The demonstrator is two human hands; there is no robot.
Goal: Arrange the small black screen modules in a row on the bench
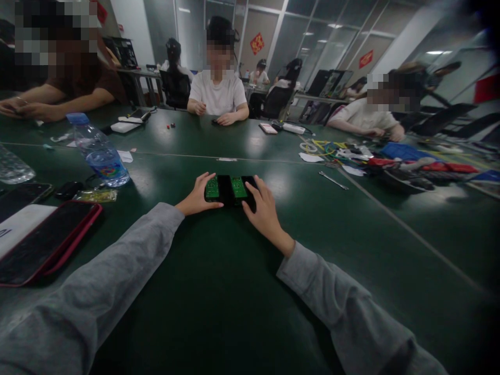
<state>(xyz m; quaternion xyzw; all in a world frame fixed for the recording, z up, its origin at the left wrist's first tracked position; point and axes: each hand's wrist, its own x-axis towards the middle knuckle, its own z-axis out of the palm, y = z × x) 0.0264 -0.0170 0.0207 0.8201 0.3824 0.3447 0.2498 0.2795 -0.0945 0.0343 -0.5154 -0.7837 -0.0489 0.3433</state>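
On the dark green table lie a left green circuit board (pixel 212 188) and a right green circuit board (pixel 238 188), with a black panel (pixel 225 189) between them. Another black part (pixel 250 194) sits at the right end. Whether these pieces are joined cannot be told. My left hand (pixel 198 198) grips the left board from its outer side, thumb along the near edge and fingers at the far edge. Curled over the right-hand black part, my right hand (pixel 264 207) has its thumb at the near edge and fingers on top, partly hiding it.
At left stand a water bottle (pixel 102 153), a red-cased tablet (pixel 58 237) and a small clear packet (pixel 96 195). A wrench (pixel 333 180) lies to the right, before a heap of cables and tools (pixel 390 161). Several people sit around; one person (pixel 219 94) faces me across the table.
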